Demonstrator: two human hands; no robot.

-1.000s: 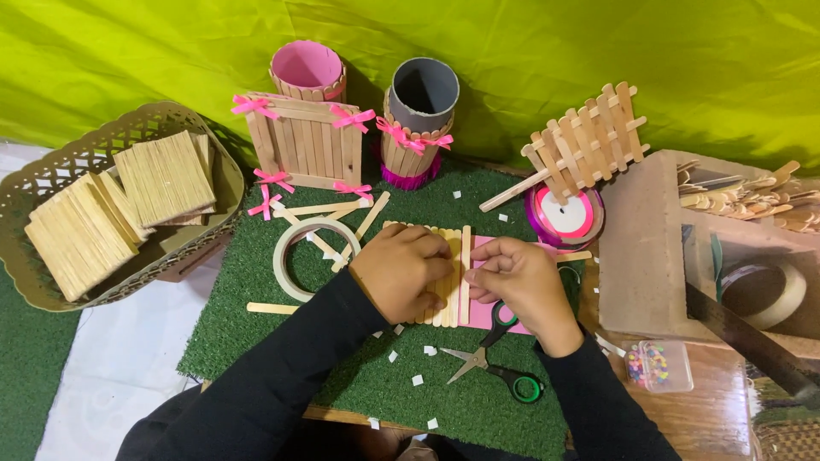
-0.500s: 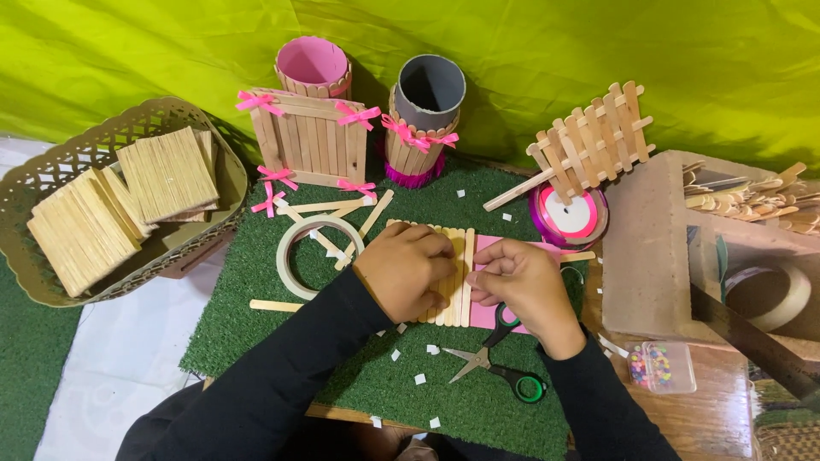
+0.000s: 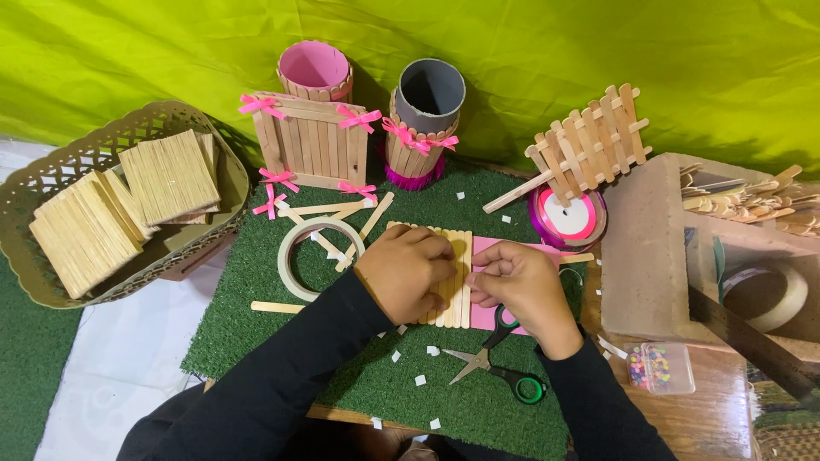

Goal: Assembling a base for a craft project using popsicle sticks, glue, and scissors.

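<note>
Sticks side by side make up the flat craft-stick panel (image 3: 453,282) lying on the green turf mat (image 3: 256,333), and it looks mostly built: a full row is lined up, with a pink sheet (image 3: 485,318) poking out from under its right edge, so I'd guess only the last stick or so is left to settle. The left hand (image 3: 406,273) lies flat over the panel's left half, fingers curled down, pressing rather than gripping. The right hand (image 3: 521,286) sits at the panel's right edge, fingertips pinching or nudging the outer stick; can't tell if it's actually clamped. Left of the panel is a tape ring (image 3: 318,256), just below it the scissors (image 3: 500,376), behind it a bow-trimmed stick box (image 3: 312,141).
</note>
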